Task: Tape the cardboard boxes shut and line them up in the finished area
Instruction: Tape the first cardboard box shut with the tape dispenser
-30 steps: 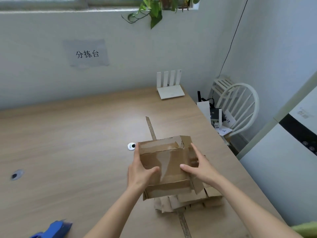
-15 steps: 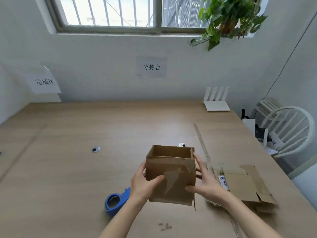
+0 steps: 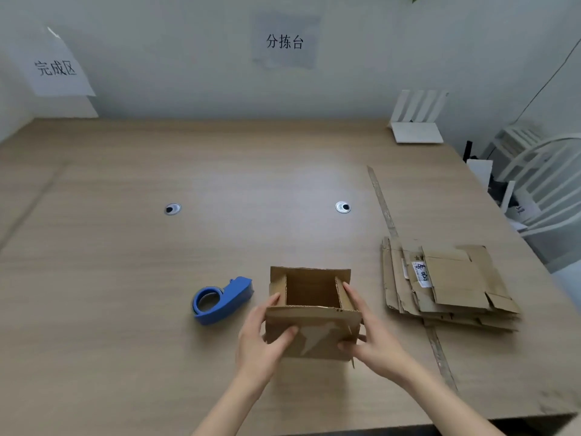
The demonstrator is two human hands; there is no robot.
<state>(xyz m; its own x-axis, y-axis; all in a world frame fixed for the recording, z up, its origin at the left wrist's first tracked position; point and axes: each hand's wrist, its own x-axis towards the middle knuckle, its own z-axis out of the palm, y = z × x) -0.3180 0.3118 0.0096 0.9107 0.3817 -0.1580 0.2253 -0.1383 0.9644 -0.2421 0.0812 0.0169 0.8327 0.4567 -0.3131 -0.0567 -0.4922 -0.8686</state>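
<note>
A small brown cardboard box (image 3: 314,332) stands upright on the wooden table (image 3: 125,278) near its front edge, its top flaps up and its inside bare. My left hand (image 3: 262,338) grips the box's left side, thumb on the front face. My right hand (image 3: 374,338) grips its right side, fingers reaching up along the right flap. A blue tape dispenser (image 3: 220,298) lies on the table just left of the box. A stack of flattened cardboard boxes (image 3: 446,284) lies to the right.
A paper sign (image 3: 56,69) marking the finished area hangs at the far left wall, another sign (image 3: 284,42) at the middle. A white router (image 3: 416,121) stands at the back right. A white chair (image 3: 540,184) is beside the table's right edge. A tape strip (image 3: 382,199) runs along the tabletop.
The box came off the flattened stack and moved left, turned so its open top faces up. Both hands still grip its sides. The view has dropped toward the table.
</note>
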